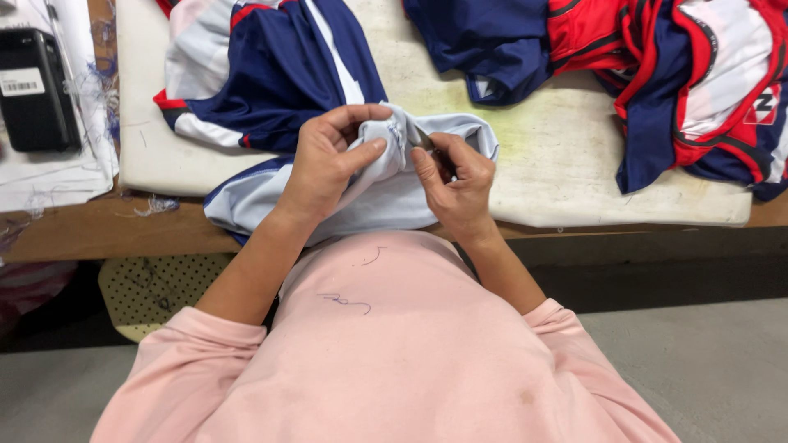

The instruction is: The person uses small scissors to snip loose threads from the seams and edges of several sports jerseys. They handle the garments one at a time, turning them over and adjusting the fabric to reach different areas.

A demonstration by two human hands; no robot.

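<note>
Nearest the camera is the person's pale pink cotton sweatshirt [386, 344], flecked with loose dark threads. Just beyond it, at the near edge of the off-white padded work board [566, 176], both hands meet over a bunched fold of light grey-blue jersey fabric [386, 184]. The left hand [328, 160] is closed on the fold, thumb pressed over the top and fingers curled behind, pushing up a small hump with puckered stitching. The right hand [455, 184] pinches a small slim metal thread snip [423, 139]; its tip points up and left at that hump, almost touching it. So the stitching lies just left of the right hand, the tool's long axis slanting toward it, and the left hand is already on the cloth. The fabric is soft and creased, draping off the board's near edge toward the sweatshirt.

Farther along the board, past the fold, lies a navy, white and red jersey [271, 70]; to the board's far right sits a heap of red, navy and white garments [681, 82]. Left of the board rests a black rectangular device [33, 90] on white paper.
</note>
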